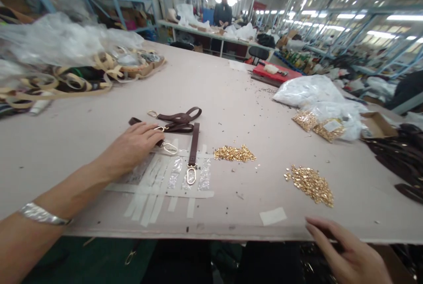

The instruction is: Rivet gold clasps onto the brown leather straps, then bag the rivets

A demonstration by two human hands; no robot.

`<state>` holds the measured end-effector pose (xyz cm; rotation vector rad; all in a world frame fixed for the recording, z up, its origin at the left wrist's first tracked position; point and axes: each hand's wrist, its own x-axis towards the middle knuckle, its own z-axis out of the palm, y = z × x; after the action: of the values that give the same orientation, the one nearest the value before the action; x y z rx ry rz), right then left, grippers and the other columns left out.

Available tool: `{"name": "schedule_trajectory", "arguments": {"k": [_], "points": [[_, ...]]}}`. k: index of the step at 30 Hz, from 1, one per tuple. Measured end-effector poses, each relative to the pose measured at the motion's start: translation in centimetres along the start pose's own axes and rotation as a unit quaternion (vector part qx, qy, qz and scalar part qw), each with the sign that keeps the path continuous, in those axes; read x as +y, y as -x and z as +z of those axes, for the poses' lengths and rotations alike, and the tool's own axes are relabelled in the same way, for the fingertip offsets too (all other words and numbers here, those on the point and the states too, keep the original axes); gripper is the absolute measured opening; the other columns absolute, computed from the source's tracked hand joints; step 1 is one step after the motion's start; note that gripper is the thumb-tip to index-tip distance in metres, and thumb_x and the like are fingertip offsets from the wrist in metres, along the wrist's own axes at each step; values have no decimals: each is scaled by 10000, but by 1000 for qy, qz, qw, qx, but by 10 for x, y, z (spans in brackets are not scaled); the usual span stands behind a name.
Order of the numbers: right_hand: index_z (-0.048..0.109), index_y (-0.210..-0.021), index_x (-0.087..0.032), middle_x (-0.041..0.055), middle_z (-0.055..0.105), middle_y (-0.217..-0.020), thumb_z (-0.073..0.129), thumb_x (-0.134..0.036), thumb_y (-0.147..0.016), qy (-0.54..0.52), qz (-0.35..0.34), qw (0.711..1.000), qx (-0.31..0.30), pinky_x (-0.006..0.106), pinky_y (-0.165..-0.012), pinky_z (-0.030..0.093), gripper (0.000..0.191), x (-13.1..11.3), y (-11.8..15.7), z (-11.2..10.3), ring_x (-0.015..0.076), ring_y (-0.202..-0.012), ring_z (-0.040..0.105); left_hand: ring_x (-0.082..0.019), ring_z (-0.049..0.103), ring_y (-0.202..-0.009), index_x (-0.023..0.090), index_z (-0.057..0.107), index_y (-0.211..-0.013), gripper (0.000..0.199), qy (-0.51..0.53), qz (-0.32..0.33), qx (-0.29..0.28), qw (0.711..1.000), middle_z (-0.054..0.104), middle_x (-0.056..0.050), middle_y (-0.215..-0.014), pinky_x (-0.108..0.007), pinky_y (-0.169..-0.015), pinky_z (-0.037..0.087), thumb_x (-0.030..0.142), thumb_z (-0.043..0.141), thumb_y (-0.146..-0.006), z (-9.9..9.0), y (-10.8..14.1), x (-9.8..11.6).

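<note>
My left hand (140,140) lies over a dark brown leather strap, its fingers curled over it and the thumb hidden. A gold oval clasp (170,148) on a short brown end pokes out beside the fingers. Just beyond lie looped brown straps (181,118) with gold clasps. A single short strap (194,145) lies straight, its gold clasp (191,174) toward me, over taped-down clear strips (205,173). At the table's near edge, my right hand (350,253) has thumb and forefinger slightly apart, with nothing seen between them; its other fingers are partly hidden.
Two heaps of small gold metal pieces, a nearer heap (310,183) and a smaller heap (234,153), sit on the table. Plastic bags (310,92), a cardboard box (378,126) and dark straps (399,156) are right. Beige strapping (69,81) is left. Another person (222,13) stands behind a far table.
</note>
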<state>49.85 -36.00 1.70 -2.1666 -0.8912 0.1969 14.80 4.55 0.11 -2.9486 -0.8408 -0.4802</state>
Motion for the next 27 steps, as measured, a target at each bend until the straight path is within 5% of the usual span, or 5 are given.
{"name": "schedule_trajectory", "arguments": {"k": [7,13,18,21,27], "points": [[685,-956,-238,23,737,-854,555,-370,-903,105,-160,970,-149,324,-710,475,193,-99,-56,125,202,-769,672,-233,598,-1070,85,620,-1235,497,3,-21,-4,1000,662,-117,-1161,-416,-1008,424,357,286,-986,-28,21,31],[679,-838,-215,63,736,-832,511,-252,-897,245,-151,933,-217,340,-708,408,182,-126,-77,149,254,-831,667,-219,616,-1053,150,537,-1364,463,230,-158,-34,960,646,-110,-1168,-337,-926,487,371,364,-996,-43,49,95],[697,-782,-235,59,748,-852,512,-202,-855,278,-157,907,-275,340,-711,398,202,-127,-81,144,265,-864,667,-196,561,-1132,246,571,-1341,413,434,-272,-62,857,611,-45,-1271,-307,-957,445,321,453,-953,-48,59,134],[692,-813,-214,78,742,-886,485,-196,-873,280,-178,903,-273,351,-738,404,216,-121,-81,142,266,-869,664,-150,599,-873,213,600,-1302,438,569,-353,-79,738,684,-22,-1017,-282,-829,462,289,569,-872,-45,61,149],[655,-797,-200,31,669,-724,533,-304,-854,60,-165,950,-259,330,-697,416,170,-110,-66,131,207,-709,607,-89,570,-709,163,686,-1035,257,708,-395,-25,585,673,17,-809,-213,-703,431,214,652,-785,-34,56,180]]}}
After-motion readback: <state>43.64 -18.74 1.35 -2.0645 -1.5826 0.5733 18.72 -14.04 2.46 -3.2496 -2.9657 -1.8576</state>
